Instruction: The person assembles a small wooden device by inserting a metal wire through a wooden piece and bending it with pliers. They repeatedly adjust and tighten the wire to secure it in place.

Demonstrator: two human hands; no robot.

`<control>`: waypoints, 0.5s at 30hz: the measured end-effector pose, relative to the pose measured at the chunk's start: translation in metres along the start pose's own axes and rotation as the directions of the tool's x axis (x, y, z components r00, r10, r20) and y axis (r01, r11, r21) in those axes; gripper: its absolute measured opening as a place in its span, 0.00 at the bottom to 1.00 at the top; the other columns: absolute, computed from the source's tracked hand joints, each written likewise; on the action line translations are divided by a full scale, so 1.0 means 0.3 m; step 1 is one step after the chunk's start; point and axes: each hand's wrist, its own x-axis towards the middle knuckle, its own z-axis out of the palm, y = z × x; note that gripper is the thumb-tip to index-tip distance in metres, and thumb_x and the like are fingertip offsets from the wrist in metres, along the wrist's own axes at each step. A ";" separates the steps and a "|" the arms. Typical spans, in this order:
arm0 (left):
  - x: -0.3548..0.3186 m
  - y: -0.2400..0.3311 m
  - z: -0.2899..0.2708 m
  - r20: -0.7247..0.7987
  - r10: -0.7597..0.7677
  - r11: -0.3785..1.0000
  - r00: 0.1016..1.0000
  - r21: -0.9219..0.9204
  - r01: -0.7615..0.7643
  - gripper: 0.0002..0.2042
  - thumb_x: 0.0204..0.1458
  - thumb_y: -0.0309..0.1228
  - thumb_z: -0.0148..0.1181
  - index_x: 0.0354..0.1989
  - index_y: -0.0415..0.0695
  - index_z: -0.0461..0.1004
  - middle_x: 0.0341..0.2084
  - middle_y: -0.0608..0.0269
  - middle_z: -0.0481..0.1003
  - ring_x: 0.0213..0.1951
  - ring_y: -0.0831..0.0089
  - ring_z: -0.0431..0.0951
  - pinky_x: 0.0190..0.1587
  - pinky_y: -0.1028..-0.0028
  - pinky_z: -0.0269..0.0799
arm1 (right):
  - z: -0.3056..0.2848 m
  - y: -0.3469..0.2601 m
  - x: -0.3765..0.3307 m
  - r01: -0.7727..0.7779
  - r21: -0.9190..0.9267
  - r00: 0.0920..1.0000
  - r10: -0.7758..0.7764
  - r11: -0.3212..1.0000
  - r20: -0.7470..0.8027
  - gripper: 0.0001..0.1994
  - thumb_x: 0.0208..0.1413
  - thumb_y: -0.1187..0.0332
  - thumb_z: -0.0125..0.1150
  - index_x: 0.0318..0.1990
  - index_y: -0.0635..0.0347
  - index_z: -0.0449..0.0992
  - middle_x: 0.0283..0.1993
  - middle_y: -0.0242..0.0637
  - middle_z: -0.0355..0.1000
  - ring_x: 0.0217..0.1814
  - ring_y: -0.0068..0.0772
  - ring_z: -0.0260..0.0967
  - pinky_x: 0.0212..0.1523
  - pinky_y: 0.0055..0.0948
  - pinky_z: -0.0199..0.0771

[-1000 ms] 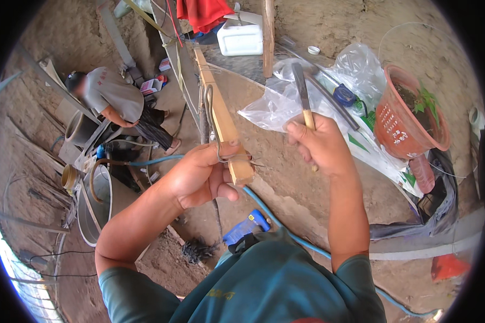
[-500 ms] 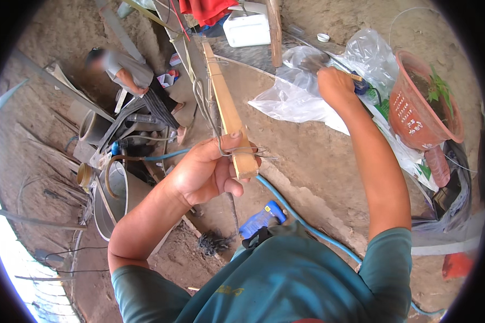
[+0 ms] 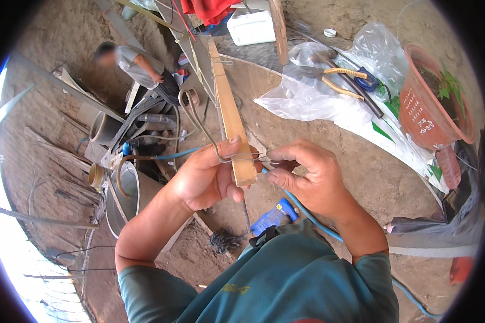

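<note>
My left hand [image 3: 207,175] is closed round the near end of a long, pale wooden strip [image 3: 233,118], its thumb on top. Thin metal wire [image 3: 243,156] is wound round the strip by that thumb, and more wire circles it farther up. A bent metal rod [image 3: 196,121] runs along the strip's left side. My right hand [image 3: 312,172] pinches the loose wire ends just right of the strip between thumb and fingers. Pliers with yellow handles [image 3: 344,82] lie on clear plastic sheeting [image 3: 302,99] at the far right; their jaws are partly hard to make out.
A potted plant in a terracotta-coloured pot [image 3: 423,107] stands at the right. A blue bottle [image 3: 275,215] lies near my body, with a blue hose [image 3: 312,218] running past. Metal buckets [image 3: 132,194] are at the left. Another person [image 3: 137,67] stands at far left.
My right hand has left the pliers on the plastic and come back to the wire at the strip. My left hand keeps its hold. The other person has shifted slightly.
</note>
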 end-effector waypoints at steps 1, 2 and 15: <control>0.002 0.000 0.000 -0.003 0.005 1.000 1.000 -0.002 -0.005 0.24 0.69 0.47 0.55 0.56 0.36 0.74 0.44 0.52 0.82 0.37 0.67 0.84 0.28 0.70 0.85 | 0.022 0.026 0.000 0.056 -0.011 0.998 -0.056 0.998 -0.038 0.13 0.54 0.77 0.76 0.46 0.63 0.81 0.39 0.39 0.78 0.38 0.29 0.80 0.37 0.28 0.80; 0.004 0.001 0.000 0.006 0.008 1.000 1.000 0.002 -0.008 0.24 0.69 0.47 0.55 0.56 0.36 0.74 0.44 0.52 0.82 0.37 0.67 0.84 0.28 0.70 0.85 | 0.037 0.036 0.003 0.112 -0.023 0.991 -0.113 0.993 -0.074 0.12 0.55 0.78 0.75 0.46 0.63 0.81 0.39 0.38 0.78 0.36 0.29 0.80 0.35 0.27 0.81; -0.014 0.005 0.007 -0.059 0.012 1.000 0.998 -0.007 -0.012 0.23 0.69 0.50 0.52 0.55 0.39 0.73 0.38 0.51 0.83 0.30 0.69 0.85 0.26 0.69 0.85 | 0.134 0.003 -0.006 0.008 0.339 0.978 0.063 0.941 -0.199 0.07 0.61 0.82 0.66 0.45 0.66 0.78 0.42 0.38 0.79 0.42 0.27 0.83 0.39 0.26 0.84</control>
